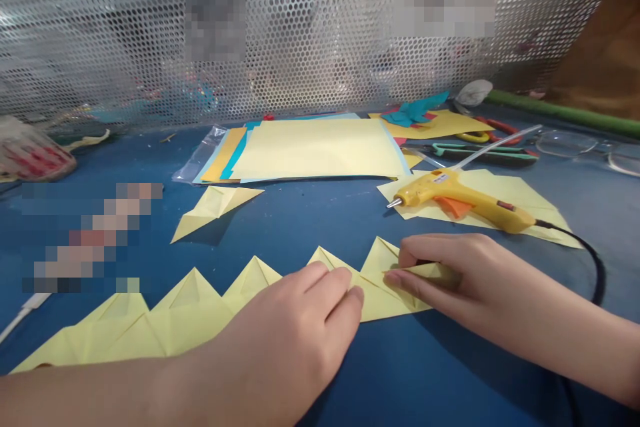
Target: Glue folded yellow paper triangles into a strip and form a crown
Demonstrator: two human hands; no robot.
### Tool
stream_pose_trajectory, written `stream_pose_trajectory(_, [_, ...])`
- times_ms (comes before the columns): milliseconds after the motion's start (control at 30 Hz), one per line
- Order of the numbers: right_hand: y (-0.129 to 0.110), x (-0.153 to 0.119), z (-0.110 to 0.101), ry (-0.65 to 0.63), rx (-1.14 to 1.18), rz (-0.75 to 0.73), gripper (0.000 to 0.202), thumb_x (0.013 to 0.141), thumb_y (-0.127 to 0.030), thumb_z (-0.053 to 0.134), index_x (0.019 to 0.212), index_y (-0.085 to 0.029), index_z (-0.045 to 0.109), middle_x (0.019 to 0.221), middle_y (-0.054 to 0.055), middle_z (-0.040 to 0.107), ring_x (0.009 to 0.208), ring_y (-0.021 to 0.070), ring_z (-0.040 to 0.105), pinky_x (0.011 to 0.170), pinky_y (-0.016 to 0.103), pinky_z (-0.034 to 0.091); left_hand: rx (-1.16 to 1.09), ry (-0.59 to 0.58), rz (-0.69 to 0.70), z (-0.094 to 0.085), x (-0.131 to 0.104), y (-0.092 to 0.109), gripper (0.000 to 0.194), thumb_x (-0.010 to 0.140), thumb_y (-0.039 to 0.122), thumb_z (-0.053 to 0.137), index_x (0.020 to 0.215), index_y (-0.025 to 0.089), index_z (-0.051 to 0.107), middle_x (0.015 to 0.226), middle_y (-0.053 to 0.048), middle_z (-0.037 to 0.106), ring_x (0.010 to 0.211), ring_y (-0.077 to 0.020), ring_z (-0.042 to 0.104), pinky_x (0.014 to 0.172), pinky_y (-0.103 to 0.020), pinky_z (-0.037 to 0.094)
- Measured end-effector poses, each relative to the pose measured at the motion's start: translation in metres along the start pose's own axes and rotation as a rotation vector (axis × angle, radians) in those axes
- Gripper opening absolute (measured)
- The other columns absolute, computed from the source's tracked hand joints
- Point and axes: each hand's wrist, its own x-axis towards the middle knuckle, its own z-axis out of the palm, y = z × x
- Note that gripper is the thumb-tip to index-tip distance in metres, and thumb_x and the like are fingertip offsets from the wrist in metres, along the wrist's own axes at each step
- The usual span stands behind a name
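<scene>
A long strip of pale yellow folded paper (190, 320) with several triangular peaks runs across the front of the blue table. My left hand (305, 320) lies over its middle, fingers together and pressing on the paper. At the strip's right end, my right hand (450, 273) pinches a folded yellow paper piece (433, 272) between thumb and fingers, against the last peak. Another folded yellow piece (213, 205) lies loose behind the strip. The yellow glue gun (465, 200) rests on pale yellow paper (525, 197) behind my right hand, its nozzle pointing left.
A stack of coloured paper sheets (320, 150) lies at the back centre. Scissors (485, 152) and eyeglasses (565, 143) are at the back right. The glue gun's black cable (597, 267) passes behind and under my right arm. A perforated metal screen (320, 47) closes the back; a jar (35, 153) stands left.
</scene>
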Motion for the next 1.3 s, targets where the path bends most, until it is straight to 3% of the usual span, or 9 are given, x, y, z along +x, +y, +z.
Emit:
stream_pose_trajectory(100, [0.001, -0.001, 0.000, 0.005, -0.006, -0.007, 0.038, 0.100, -0.045, 0.058, 0.068, -0.024, 0.062, 0.056, -0.003, 0.055, 0.051, 0.0121, 0.046, 0.047, 0.024, 0.035, 0.171, 0.008, 0.053, -0.001, 0.001, 0.004, 0.047, 0.091, -0.006, 0.038, 0.112, 0.008, 0.079, 0.110, -0.011, 0.080, 0.091, -0.0241, 0.070, 0.084, -0.031, 0.058])
stream_pose_trajectory(267, [0.000, -0.004, 0.001, 0.021, -0.022, -0.026, 0.035, 0.100, -0.043, 0.059, 0.070, -0.024, 0.062, 0.057, -0.003, 0.057, 0.050, 0.0125, 0.049, 0.046, 0.024, 0.036, 0.258, -0.047, 0.115, 0.001, -0.001, 0.004, 0.053, 0.096, -0.005, 0.035, 0.135, 0.000, 0.071, 0.122, -0.012, 0.077, 0.105, -0.0265, 0.066, 0.099, -0.035, 0.053])
stream_pose_trajectory(433, [0.000, -0.006, 0.003, 0.069, -0.090, -0.093, 0.026, 0.100, -0.033, 0.061, 0.076, -0.024, 0.062, 0.060, -0.005, 0.060, 0.048, 0.0111, 0.052, 0.045, 0.022, 0.037, 0.288, -0.084, 0.125, 0.002, -0.002, 0.003, 0.051, 0.098, -0.003, 0.036, 0.136, 0.000, 0.070, 0.122, -0.013, 0.075, 0.108, -0.0274, 0.063, 0.101, -0.036, 0.051])
stream_pose_trajectory(567, [0.005, -0.005, 0.003, 0.115, -0.127, -0.392, 0.013, 0.103, -0.020, 0.057, 0.095, -0.024, 0.066, 0.086, -0.001, 0.071, 0.070, 0.0124, 0.063, 0.064, 0.023, 0.048, 0.290, -0.093, 0.113, 0.000, 0.001, 0.005, 0.051, 0.096, -0.003, 0.036, 0.130, 0.001, 0.074, 0.117, -0.014, 0.075, 0.101, -0.0273, 0.064, 0.099, -0.037, 0.053])
stream_pose_trajectory(667, [0.008, -0.004, 0.003, 0.118, -0.174, -0.603, 0.024, 0.111, -0.018, 0.049, 0.111, -0.025, 0.072, 0.105, 0.003, 0.073, 0.088, 0.0157, 0.065, 0.082, 0.029, 0.051, 0.243, -0.119, 0.068, -0.001, 0.002, 0.006, 0.052, 0.095, -0.004, 0.038, 0.134, -0.001, 0.072, 0.116, -0.015, 0.075, 0.096, -0.0274, 0.066, 0.089, -0.036, 0.059])
stream_pose_trajectory(767, [0.007, -0.006, 0.002, 0.107, -0.191, -0.671, 0.032, 0.114, -0.019, 0.044, 0.127, -0.024, 0.074, 0.106, 0.005, 0.075, 0.093, 0.0177, 0.066, 0.082, 0.032, 0.051, 0.203, -0.135, 0.038, 0.000, 0.001, 0.008, 0.052, 0.094, -0.005, 0.041, 0.137, -0.002, 0.070, 0.111, -0.014, 0.076, 0.094, -0.0284, 0.069, 0.080, -0.036, 0.063])
stream_pose_trajectory(867, [0.001, -0.007, 0.000, 0.053, -0.199, -0.662, 0.041, 0.115, -0.018, 0.037, 0.123, -0.020, 0.077, 0.105, 0.007, 0.077, 0.094, 0.0170, 0.070, 0.082, 0.028, 0.056, 0.153, -0.150, 0.007, -0.001, 0.000, 0.011, 0.054, 0.095, -0.006, 0.034, 0.134, -0.002, 0.071, 0.114, -0.017, 0.078, 0.093, -0.0290, 0.072, 0.078, -0.037, 0.067])
stream_pose_trajectory(1033, [-0.008, -0.008, -0.002, -0.010, -0.170, -0.582, 0.048, 0.114, -0.019, 0.034, 0.113, -0.023, 0.082, 0.101, 0.006, 0.077, 0.086, 0.0174, 0.073, 0.080, 0.025, 0.062, 0.007, -0.181, -0.195, 0.001, -0.002, 0.018, 0.058, 0.110, 0.007, 0.019, 0.138, 0.002, 0.069, 0.126, -0.017, 0.079, 0.097, -0.0271, 0.077, 0.083, -0.034, 0.069])
stream_pose_trajectory(1300, [-0.013, -0.011, -0.002, -0.036, -0.183, -0.503, 0.047, 0.105, -0.008, 0.037, 0.112, -0.020, 0.082, 0.103, 0.009, 0.076, 0.087, 0.0183, 0.072, 0.076, 0.027, 0.064, 0.132, 0.119, -0.108, 0.018, -0.014, 0.023, 0.055, 0.111, 0.003, 0.019, 0.137, 0.000, 0.067, 0.118, -0.012, 0.080, 0.099, -0.0252, 0.070, 0.089, -0.035, 0.056])
